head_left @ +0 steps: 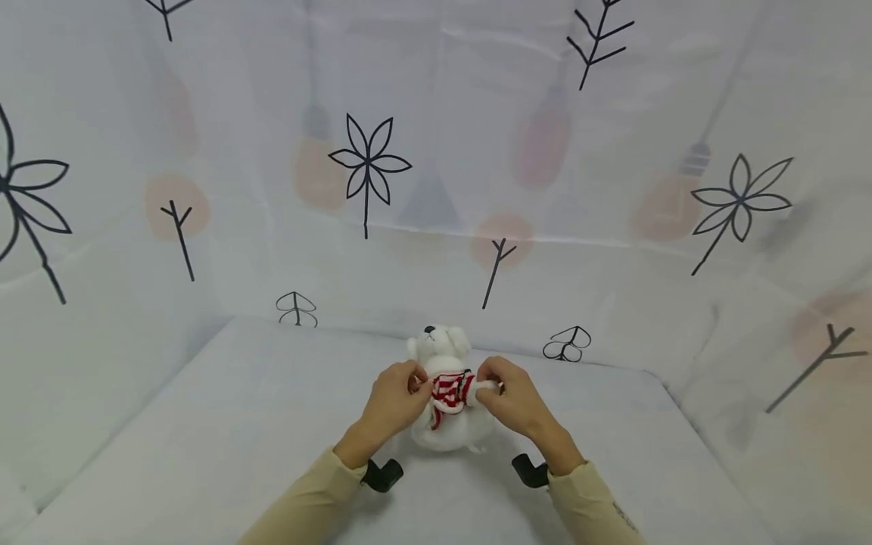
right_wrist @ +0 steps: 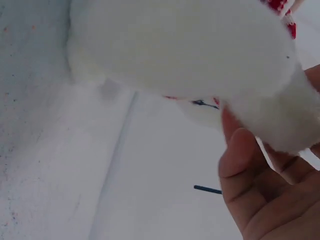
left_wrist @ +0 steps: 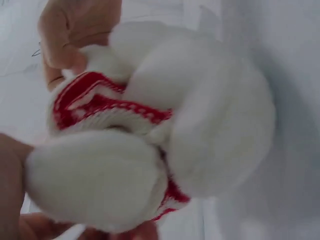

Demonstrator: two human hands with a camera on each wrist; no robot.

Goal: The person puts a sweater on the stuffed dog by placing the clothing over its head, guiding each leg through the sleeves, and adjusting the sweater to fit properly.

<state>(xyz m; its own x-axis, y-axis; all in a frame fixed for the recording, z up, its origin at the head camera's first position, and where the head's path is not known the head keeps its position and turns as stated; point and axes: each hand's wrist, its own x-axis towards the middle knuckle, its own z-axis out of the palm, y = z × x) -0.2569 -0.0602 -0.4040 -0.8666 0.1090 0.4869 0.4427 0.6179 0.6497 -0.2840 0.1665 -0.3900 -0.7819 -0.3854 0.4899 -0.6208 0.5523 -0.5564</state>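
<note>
A white plush animal (head_left: pixel 446 437) with a dark nose sits upright on the white surface, its back partly toward me. It wears a red-and-white striped knit sweater (head_left: pixel 450 390). My left hand (head_left: pixel 397 397) holds one arm of the plush at the sweater's left side. In the left wrist view that white arm (left_wrist: pixel 95 180) lies between thumb and fingers. My right hand (head_left: pixel 515 397) grips the other arm (right_wrist: pixel 287 117), thumb and fingers on either side of it in the right wrist view. The lower body (left_wrist: pixel 225 120) of the plush is bare white.
The white table surface (head_left: pixel 225 424) extends around the plush. Behind and beside it hangs white cloth (head_left: pixel 436 280) printed with dark plant drawings and pale shapes. Black wrist mounts (head_left: pixel 384 475) sit beneath both wrists, by the beige sleeves (head_left: pixel 306 496).
</note>
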